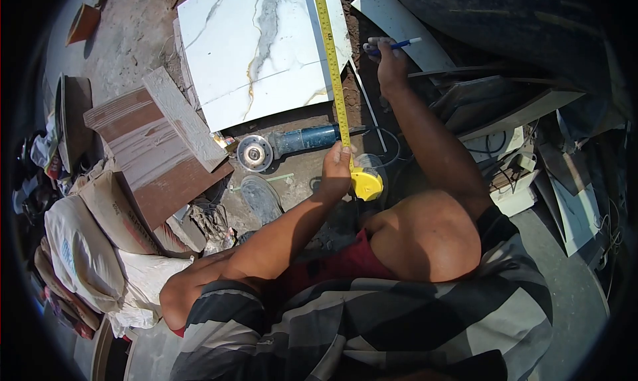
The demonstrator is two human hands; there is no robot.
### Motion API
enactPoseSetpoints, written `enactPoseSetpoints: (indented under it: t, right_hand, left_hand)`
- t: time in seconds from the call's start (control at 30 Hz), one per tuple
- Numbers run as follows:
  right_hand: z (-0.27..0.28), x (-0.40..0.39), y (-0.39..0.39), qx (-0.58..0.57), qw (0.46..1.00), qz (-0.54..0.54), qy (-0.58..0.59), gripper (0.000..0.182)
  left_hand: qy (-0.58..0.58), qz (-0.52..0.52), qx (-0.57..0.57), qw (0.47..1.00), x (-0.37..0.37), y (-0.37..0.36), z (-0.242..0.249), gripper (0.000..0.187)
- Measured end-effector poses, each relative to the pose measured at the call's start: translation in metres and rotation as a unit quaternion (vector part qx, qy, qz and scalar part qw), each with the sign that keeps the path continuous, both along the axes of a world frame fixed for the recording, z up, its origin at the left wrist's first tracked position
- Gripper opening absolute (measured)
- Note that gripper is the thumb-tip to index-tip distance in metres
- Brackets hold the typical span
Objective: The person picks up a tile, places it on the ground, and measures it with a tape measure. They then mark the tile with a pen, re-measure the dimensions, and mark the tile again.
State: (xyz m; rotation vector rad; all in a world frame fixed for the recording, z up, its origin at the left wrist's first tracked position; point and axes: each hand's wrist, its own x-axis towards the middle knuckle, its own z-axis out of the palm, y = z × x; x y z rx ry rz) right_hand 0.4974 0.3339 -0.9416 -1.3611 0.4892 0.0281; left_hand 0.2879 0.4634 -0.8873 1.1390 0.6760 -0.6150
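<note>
Left hand (335, 171) grips yellow tape measure case (367, 183) | right hand (392, 58) pinches blue pen (397, 45) | tape blade (331, 55) extended along marble tile (256, 48) edge | angle grinder (286, 145) beside tile.

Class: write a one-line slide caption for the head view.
Left hand holds a yellow tape measure across a marble-look tile; right hand holds a pen.
</note>
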Motion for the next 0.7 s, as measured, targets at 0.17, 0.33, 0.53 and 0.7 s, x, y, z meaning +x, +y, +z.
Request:
enactPoseSetpoints:
  t: [0.17,0.33,0.53,0.7]
  right_hand:
    - [0.008,0.001,0.001,-0.038,0.996,0.076,-0.021,0.023]
    - [0.016,-0.006,0.005,-0.076,0.964,0.133,0.219,0.031]
    - [0.009,-0.045,0.003,-0.063,0.886,0.226,0.400,0.036]
    - [0.026,-0.063,-0.004,-0.189,0.805,0.364,0.429,0.047]
  left_hand:
    - [-0.070,0.037,0.015,0.997,0.057,0.048,0.026,0.026]
    - [-0.131,-0.082,0.146,0.977,0.094,0.165,0.084,0.026]
    - [-0.120,-0.287,0.341,0.887,0.017,0.305,0.129,0.030]
    - [-0.196,-0.272,0.454,0.826,-0.074,0.332,0.123,0.026]
